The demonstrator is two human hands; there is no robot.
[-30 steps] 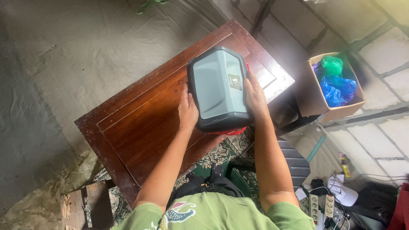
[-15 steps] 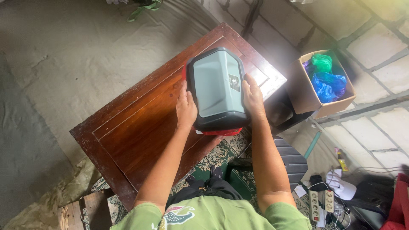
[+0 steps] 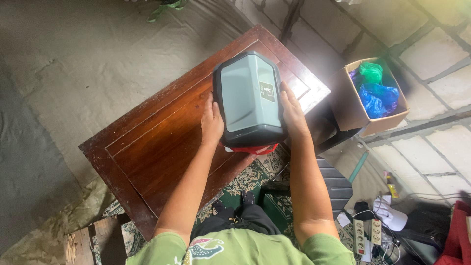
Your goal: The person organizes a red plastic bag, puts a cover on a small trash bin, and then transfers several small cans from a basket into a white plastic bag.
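I hold a grey plastic case (image 3: 248, 98) with a dark rim and a red edge underneath, above the near right part of a dark brown wooden table (image 3: 152, 142). My left hand (image 3: 212, 121) presses flat against the case's left side. Against its right side lies my right hand (image 3: 292, 111), fingers stretched along the rim. The case's broad grey face points up at the camera and bears a small dark label. What is under the case is hidden.
A cardboard box (image 3: 369, 95) with blue and green plastic bags stands right of the table by a block wall. A power strip (image 3: 369, 234), cables and a white cap lie at the lower right. A patterned green rug (image 3: 265, 186) covers the floor beneath me.
The case has shifted slightly up and left with both hands still on its sides. The view has barely moved.
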